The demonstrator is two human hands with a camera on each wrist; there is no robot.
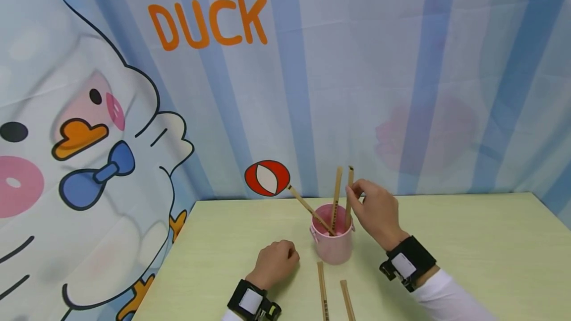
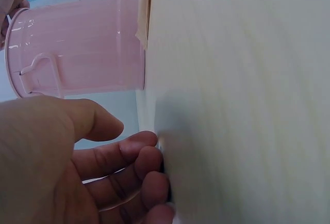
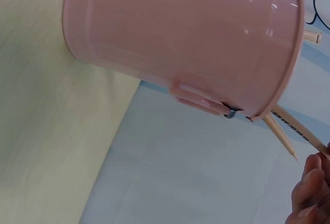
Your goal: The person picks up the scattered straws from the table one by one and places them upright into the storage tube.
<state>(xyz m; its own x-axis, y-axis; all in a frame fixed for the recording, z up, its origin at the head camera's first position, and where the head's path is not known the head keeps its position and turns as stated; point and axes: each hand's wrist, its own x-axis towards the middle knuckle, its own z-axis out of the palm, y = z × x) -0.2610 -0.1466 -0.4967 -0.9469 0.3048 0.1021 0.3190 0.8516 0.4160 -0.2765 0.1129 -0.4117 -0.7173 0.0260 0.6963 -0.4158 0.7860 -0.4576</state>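
A blue striped curtain (image 1: 348, 88) hangs behind a pale table (image 1: 468, 241), with a big white duck (image 1: 102, 182) on its left side and one word in orange letters (image 1: 207, 23) that says DUCK. The pink bucket (image 1: 334, 250) stands near the table's back edge, between the two back corners and a bit closer to the left one. Three sticks are in it: a leaning stick (image 1: 310, 208) that tips left over the rim, a middle stick (image 1: 336, 189) that is nearly straight up, and a held stick (image 1: 349, 212) on the right. The bucket's wall seems to be what props up the first two. The right hand (image 1: 376, 209) pinches the held stick high up, with finger and thumb close together — maybe so the fingers stay clear of the rim. I cannot tell if its low end touches the bottom. The left hand (image 1: 275, 264) rests on the table just left of the bucket, fingers loosely bent, a small gap by the thumb, and nothing in it. Two loose sticks (image 1: 323, 291) lie in front of the bucket, apart, pointing toward the back edge. Small dark writing runs along some sticks — too small to read.
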